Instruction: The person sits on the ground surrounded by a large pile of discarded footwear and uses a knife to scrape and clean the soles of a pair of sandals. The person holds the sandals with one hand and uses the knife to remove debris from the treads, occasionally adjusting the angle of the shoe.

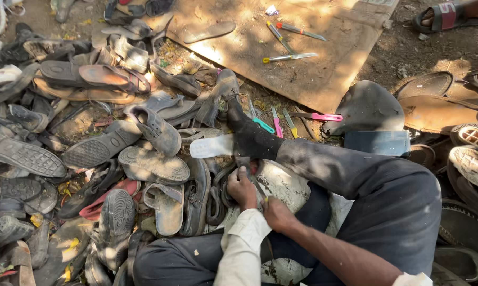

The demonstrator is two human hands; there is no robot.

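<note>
Hands together, left hand (241, 186) gripping dark sole piece (245, 161), right hand (277, 214) holding thin tool, worn shoes (143, 153) heaped beside

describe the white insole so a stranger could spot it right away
Start at the big brown board lying on the ground at the top, then follow the person's outstretched leg in the black sock just below it. The white insole lies flat at the sock's left side. It is the one clean white, thin foot-shaped piece amid the dusty grey and brown shoes.
</note>
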